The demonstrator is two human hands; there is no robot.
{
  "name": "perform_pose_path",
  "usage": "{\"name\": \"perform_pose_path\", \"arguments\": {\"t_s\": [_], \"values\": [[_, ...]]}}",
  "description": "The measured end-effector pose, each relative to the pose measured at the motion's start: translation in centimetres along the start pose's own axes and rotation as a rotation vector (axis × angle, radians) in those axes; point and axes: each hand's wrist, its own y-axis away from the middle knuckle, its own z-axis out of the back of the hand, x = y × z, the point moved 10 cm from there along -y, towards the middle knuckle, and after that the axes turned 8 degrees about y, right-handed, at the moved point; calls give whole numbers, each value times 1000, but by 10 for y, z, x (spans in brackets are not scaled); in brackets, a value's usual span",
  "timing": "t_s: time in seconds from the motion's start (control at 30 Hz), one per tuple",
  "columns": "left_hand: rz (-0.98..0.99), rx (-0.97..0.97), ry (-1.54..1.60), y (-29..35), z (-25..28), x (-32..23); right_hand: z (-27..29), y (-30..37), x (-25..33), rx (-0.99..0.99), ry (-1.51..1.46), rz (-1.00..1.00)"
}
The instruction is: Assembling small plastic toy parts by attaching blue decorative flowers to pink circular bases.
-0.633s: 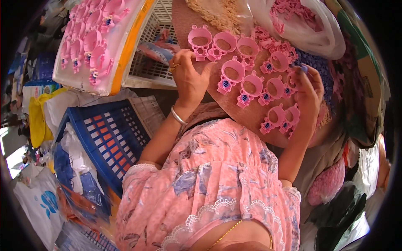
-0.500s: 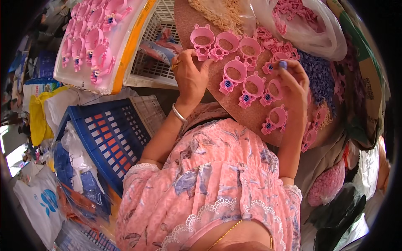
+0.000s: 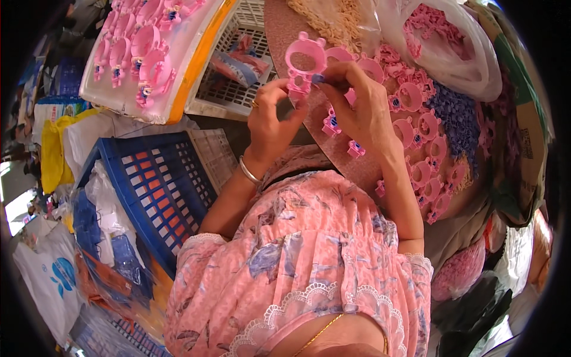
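Both hands grasp one pink plastic ring-shaped toy piece (image 3: 304,58) above the round brown board (image 3: 279,30): left hand (image 3: 270,122) pinches its lower tab, right hand (image 3: 357,104) presses beside it. Advisable: steady the tab, align squarely before pressing. Loose pink pieces (image 3: 425,128) lie beside.

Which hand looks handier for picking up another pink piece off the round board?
Probably the right hand: it hovers over the loose pink pieces on the board, while the left hand steadies the pink ring.

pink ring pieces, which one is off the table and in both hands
The pink ring piece at the top centre: the left hand and right hand pinch it together; the others lie on the brown tabletop.
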Motion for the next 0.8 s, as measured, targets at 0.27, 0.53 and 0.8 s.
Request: {"name": "perform_pose_path", "arguments": {"t_s": [0.27,0.53,0.8], "values": [[-103,53,67,5,-11,-36,-11,12,27,75,500,266],[-39,9,97,0,-10,-40,-3,28,49,29,612,420],[-44,4,148,3,-10,-43,26,28,36,-143,512,259]]}}
